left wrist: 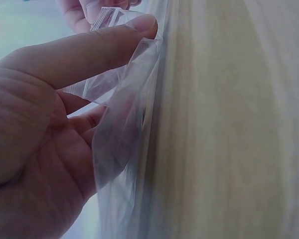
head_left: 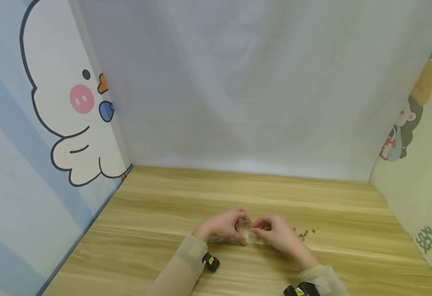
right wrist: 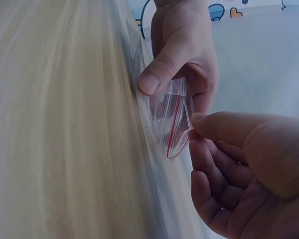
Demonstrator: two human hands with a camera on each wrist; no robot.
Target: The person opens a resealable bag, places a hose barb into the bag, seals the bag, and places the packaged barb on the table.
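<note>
A clear zip-lock bag (head_left: 244, 231) lies low over the wooden table, between both hands. My left hand (head_left: 226, 224) grips it, thumb on the near side and fingers behind, and the bag's mouth bulges apart. In the right wrist view a red line runs along the zip strip (right wrist: 174, 124). My right hand (head_left: 278, 235) pinches the edge of the bag's mouth between thumb and index finger, the other fingers curled. Whether a small piece is also between those fingertips I cannot tell. In the left wrist view the bag's loose plastic (left wrist: 117, 144) hangs below the left thumb.
Several tiny metal pieces (head_left: 303, 235) lie scattered on the table just right of the right hand. The wood-grain tabletop (head_left: 157, 213) meets a pale curtain (head_left: 238, 102) at the back. Printed panels stand on the left (head_left: 60, 156) and right (head_left: 415, 172).
</note>
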